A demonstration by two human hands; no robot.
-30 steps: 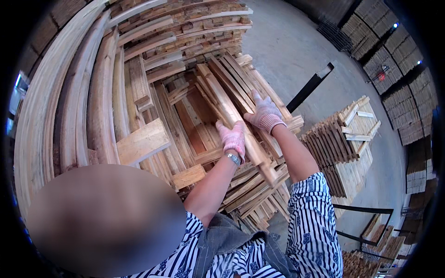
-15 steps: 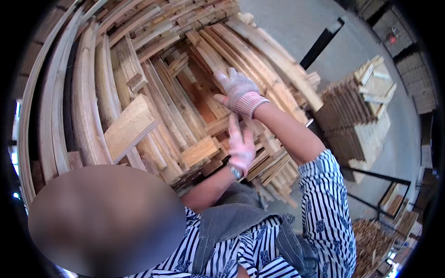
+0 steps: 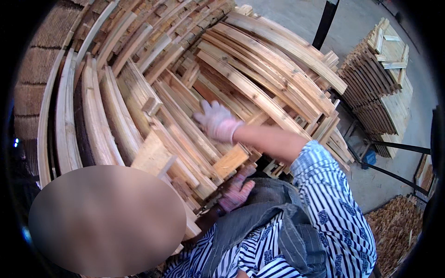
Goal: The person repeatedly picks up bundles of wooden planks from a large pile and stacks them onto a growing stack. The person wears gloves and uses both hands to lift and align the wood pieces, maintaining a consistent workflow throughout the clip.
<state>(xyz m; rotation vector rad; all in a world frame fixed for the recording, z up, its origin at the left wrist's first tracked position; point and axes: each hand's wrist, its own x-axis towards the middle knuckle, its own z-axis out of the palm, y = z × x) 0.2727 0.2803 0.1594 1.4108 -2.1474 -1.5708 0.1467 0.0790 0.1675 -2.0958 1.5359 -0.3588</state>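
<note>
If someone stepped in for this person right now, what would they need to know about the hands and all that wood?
Right hand: gloved, reaching forward, fingers spread flat on the wooden slats of the big leaning pile; no closed grip visible.
Left hand: gloved, low near the body at the pile's bottom edge, partly hidden; whether it holds anything cannot be told.
Wood: slats lie loosely fanned and tilted; a short block sits just below the right hand.
A neater stack stands to the right on the concrete floor.
Done: no slat is lifted clear of the pile.
Left: the whole loose pile remains unsorted.
</note>
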